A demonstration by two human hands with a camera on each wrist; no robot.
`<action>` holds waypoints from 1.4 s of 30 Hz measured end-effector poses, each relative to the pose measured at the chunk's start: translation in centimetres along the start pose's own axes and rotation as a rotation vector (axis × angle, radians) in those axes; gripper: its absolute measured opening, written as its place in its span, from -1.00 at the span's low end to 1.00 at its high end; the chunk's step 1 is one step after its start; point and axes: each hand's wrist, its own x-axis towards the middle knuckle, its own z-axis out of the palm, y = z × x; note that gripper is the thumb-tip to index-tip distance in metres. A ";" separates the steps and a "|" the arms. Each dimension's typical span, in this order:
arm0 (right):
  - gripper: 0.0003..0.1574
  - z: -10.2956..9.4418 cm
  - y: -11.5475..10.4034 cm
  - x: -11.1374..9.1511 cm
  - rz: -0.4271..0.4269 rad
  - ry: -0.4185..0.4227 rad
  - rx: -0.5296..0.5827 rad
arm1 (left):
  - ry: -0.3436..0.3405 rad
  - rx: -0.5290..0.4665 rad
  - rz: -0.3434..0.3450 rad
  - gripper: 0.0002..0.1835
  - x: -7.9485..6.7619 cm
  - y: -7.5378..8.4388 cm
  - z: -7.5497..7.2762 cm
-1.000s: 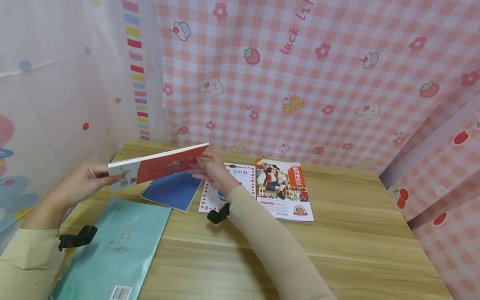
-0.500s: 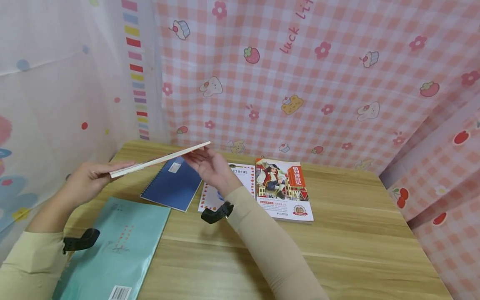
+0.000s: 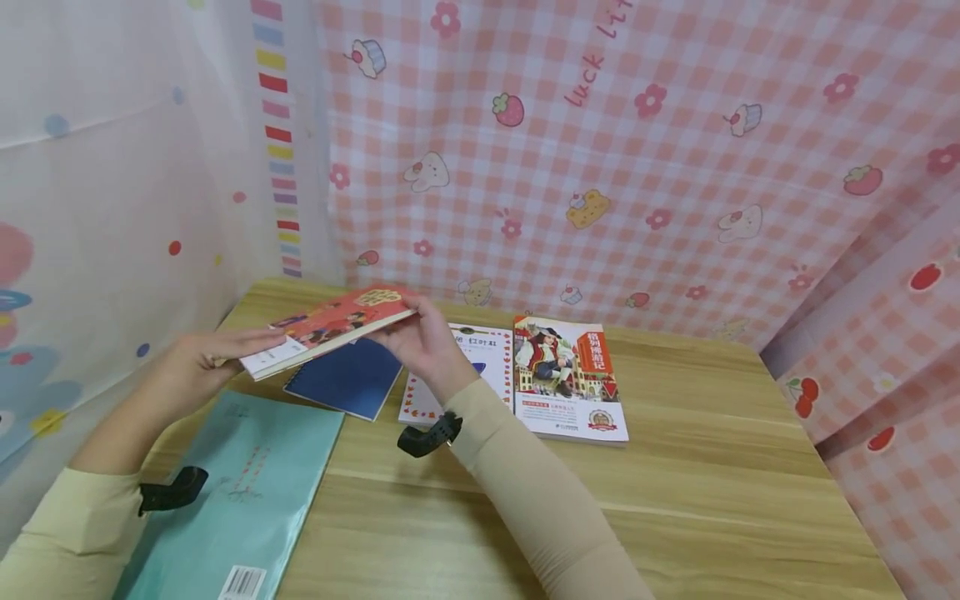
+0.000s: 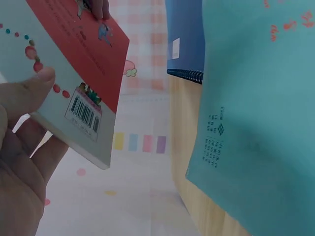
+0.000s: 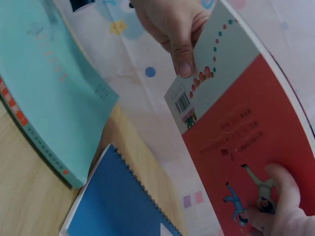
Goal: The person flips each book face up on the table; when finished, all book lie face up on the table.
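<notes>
Both hands hold a thin red-and-white book (image 3: 337,327) up in the air, tilted, its illustrated cover facing the head camera. My left hand (image 3: 191,367) pinches the white end of the book. The left wrist view shows that thumb lying on the barcode side (image 4: 83,118), with the other fingers behind. At the far red end my right hand (image 3: 429,346) grips from beneath. In the right wrist view, fingers (image 5: 285,189) of the right hand touch the red back cover. Below the raised book lies a blue spiral notebook (image 3: 348,383), partly hidden by it.
A large teal book (image 3: 247,492) lies at the table's left front. Right of the notebook are a white book with a leaf border (image 3: 491,358) and a paperback (image 3: 570,383) with a figure in a hat. Curtains (image 3: 525,167) hang behind the wooden table (image 3: 712,467).
The book has turned over in the hands: its red back faced the head camera, then its edge, and now its illustrated cover does. The left hand has shifted slightly right.
</notes>
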 end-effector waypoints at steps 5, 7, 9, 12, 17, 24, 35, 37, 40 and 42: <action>-0.30 -0.3 -0.3 0.0 -0.040 0.054 0.006 | -0.063 -0.061 -0.115 -0.47 0.0 0.3 0.0; -0.32 -0.4 -0.5 0.0 -0.055 0.076 0.016 | -0.101 -0.096 -0.205 -0.43 0.0 0.2 -0.1; -0.32 -0.4 -0.8 -0.1 -0.062 0.081 0.026 | -0.129 -0.120 -0.276 -0.37 0.0 -0.2 -0.2; -0.32 -0.5 -1.0 -0.2 -0.064 0.074 0.020 | -0.173 -0.179 -0.344 -0.24 -0.2 -1.0 -0.3; -0.31 -0.4 -1.2 -0.3 -0.060 0.075 0.027 | -0.248 -0.408 -0.395 -0.11 -1.0 -2.0 -0.4; -0.32 -0.5 -1.4 -0.2 -0.086 0.091 -0.013 | -0.238 -0.768 -0.478 -0.12 -1.5 -2.4 0.2; -0.32 -1.0 -2.0 -0.3 -0.068 0.035 -0.192 | -0.209 -1.215 -0.524 -0.72 -1.7 -2.9 -0.3; -0.34 -1.1 -2.0 -0.3 -0.073 0.028 -0.215 | -0.199 -1.222 -0.577 -0.73 -1.6 -2.8 -0.3; -0.37 -1.2 -2.0 -0.2 -0.089 0.033 -0.249 | -0.176 -1.202 -0.636 -0.71 -1.6 -2.6 -0.4; -0.37 -1.3 -2.0 0.0 -0.103 0.044 -0.287 | -0.172 -1.162 -0.667 -0.65 -1.5 -2.5 -0.3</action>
